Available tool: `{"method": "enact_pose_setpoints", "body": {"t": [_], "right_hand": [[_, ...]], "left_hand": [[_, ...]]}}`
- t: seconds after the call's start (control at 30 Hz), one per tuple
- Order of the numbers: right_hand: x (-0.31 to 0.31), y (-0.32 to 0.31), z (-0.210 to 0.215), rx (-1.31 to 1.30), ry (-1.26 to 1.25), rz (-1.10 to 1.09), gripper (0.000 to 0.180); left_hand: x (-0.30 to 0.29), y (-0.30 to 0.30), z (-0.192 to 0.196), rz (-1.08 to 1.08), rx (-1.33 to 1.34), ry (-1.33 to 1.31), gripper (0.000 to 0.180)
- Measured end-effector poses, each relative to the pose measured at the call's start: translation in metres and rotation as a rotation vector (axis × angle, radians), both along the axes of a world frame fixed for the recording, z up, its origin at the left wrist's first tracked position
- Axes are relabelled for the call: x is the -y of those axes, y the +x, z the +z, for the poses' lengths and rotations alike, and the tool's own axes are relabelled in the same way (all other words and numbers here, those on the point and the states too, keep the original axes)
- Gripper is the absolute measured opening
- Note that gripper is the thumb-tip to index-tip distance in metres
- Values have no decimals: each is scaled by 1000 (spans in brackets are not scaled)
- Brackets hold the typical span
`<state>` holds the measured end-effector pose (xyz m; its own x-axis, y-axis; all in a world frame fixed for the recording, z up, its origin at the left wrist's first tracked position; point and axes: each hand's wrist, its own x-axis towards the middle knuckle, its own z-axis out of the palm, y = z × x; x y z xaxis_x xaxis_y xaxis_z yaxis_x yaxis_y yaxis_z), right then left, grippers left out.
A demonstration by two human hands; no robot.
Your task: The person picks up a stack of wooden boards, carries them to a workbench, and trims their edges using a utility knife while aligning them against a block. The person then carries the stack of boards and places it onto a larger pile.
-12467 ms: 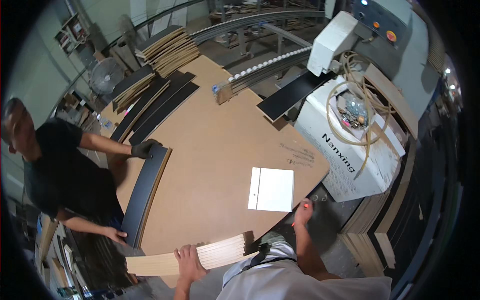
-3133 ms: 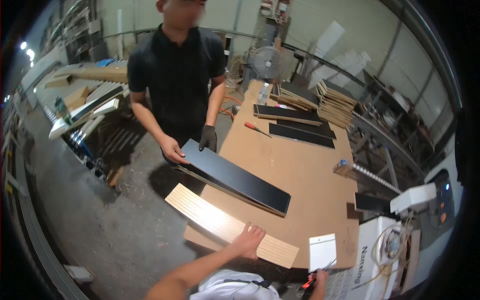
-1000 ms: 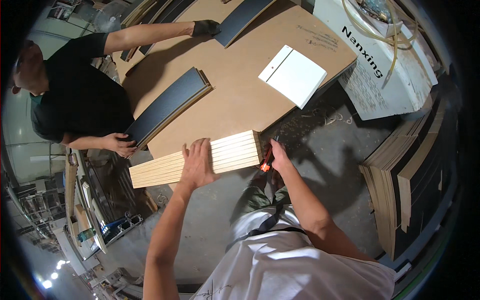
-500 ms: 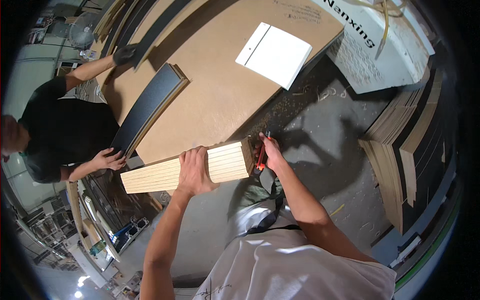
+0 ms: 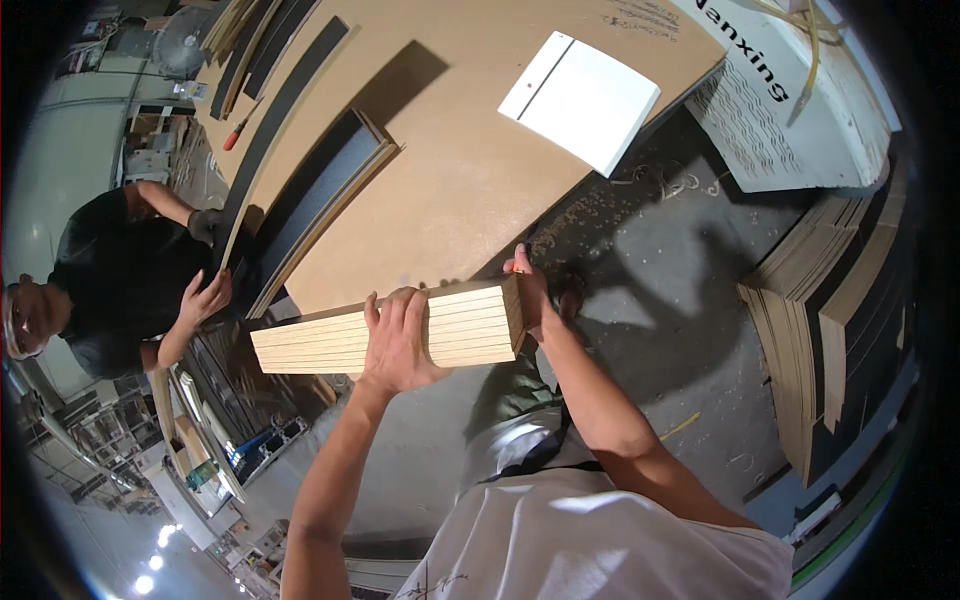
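Slat stack (image 5: 465, 330) (pale strips, lines running lengthwise) lies approx. crosswise in front of us, overlapping the near edge of the brown table (image 5: 450, 190) in view; can't tell if it rests there or is borne by hand only.

L hand (image 5: 398, 340) on it, approx. mid-length: fingers a bit apart, laid across the pale face, tips at the far edge, so we read it as a firm hold. R hand (image 5: 533, 290) just at the dark R end of the stack, partly behind it; bit of orange at the fingertips, object mostly hidden. Can't tell how tight R fingers are, or on what.

Step in hand, our judgement: L steadies, R busy w/ the end. Next move calls for L hold firm, stack kept level, R fingers clear of the corner; if L slackens, strips could slide apart.

Across from us, co-worker (image 5: 130, 260) has both hands at a dark strip (image 5: 285, 110), next to dark boards (image 5: 315, 195). White panel (image 5: 580, 105) flat on table, well apart from our hands.
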<state>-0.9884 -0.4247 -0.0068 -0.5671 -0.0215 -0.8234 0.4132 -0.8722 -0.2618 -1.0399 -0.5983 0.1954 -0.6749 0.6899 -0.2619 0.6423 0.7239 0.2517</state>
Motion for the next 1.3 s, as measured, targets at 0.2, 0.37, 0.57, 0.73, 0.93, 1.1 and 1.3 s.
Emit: {"method": "enact_pose_setpoints", "body": {"t": [0.2, 0.37, 0.57, 0.73, 0.93, 1.1, 1.3], "right_hand": [[-5, -3, 26, -35, 25, 64, 54], [-15, 1, -5, 142, 126, 30, 36], [-124, 30, -4, 199, 475, -413, 65], [-183, -37, 69, 107, 705, -227, 74], [-206, -62, 60, 10, 771, -69, 29], [-232, -38, 40, -75, 674, -86, 27], [-221, 7, 82, -6, 567, -29, 34]], "left_hand": [[6, -3, 0, 38, 10, 28, 103], [-4, -9, 4, 56, 70, -6, 94], [8, -4, 5, 13, -79, 101, 94], [21, 1, 19, 51, -127, 115, 90], [16, 7, 30, -2, -53, 111, 91], [22, -1, 33, -25, -65, 161, 91], [33, -16, 22, 35, -121, 161, 91]]}}
